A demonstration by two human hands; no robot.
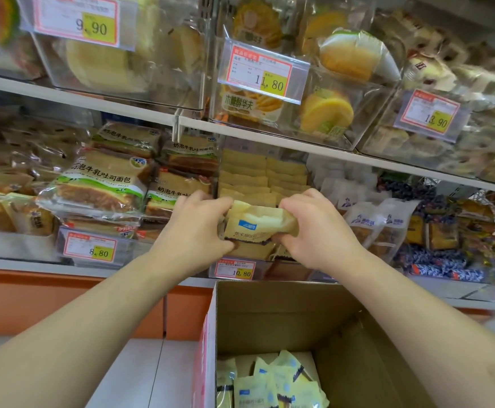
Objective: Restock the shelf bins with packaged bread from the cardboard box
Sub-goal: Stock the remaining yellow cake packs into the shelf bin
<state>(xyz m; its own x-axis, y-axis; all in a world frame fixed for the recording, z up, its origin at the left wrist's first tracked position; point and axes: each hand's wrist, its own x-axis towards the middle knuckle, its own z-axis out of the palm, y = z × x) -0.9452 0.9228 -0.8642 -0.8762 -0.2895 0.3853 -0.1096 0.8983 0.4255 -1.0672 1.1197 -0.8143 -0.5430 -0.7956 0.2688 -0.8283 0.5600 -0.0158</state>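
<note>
A pale yellow bread packet [256, 223] with a blue logo is held between both hands at the front of a clear shelf bin [265, 270] priced 10.80. My left hand [194, 226] grips its left end and my right hand [314, 228] grips its right end. Stacked rows of the same yellow packets [262, 175] fill the bin behind. Below, an open cardboard box [284, 316] holds several more yellow packets [272, 381] at its bottom.
Milk toast loaves [102, 184] fill the bin to the left, above an 8.80 tag. White-packaged pastries [378, 225] sit to the right. The upper shelf [240, 129] carries clear bins of round cakes. An orange shelf base [63, 304] runs below.
</note>
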